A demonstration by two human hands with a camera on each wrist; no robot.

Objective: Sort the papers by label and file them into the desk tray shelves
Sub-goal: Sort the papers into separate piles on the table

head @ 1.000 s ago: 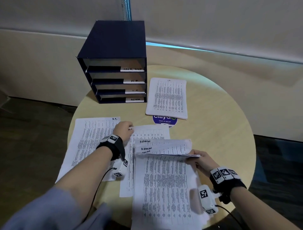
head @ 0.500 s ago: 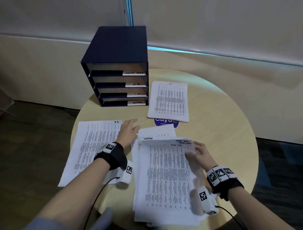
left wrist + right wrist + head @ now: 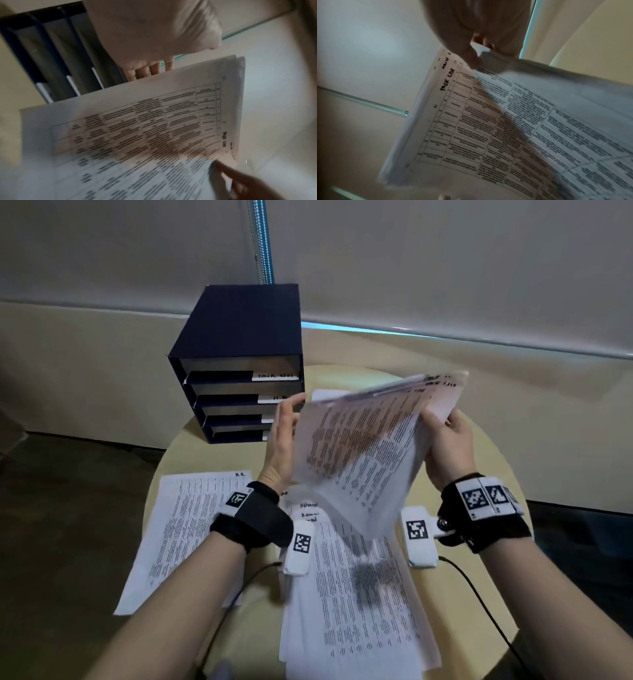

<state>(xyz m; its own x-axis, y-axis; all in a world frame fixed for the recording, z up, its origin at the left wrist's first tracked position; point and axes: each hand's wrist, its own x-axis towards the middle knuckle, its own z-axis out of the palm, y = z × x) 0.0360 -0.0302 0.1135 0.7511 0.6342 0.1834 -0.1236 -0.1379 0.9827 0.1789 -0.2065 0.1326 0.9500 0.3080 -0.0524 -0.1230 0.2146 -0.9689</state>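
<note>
Right hand (image 3: 448, 446) pinches the white printed "Task List" sheaf (image 3: 363, 453); left hand (image 3: 282, 440), fingers straight, steadies it. Navy four-shelf desk tray (image 3: 239, 337) looks unfilled; paper piles (image 3: 356, 604) wait on the tabletop.

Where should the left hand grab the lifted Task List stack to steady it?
On the free left long edge of the lifted stack, coming in from the left, thumb on the printed face. The right hand already pinches the right edge near the top, and the bottom sags. The left hand stands open beside that edge.
</note>
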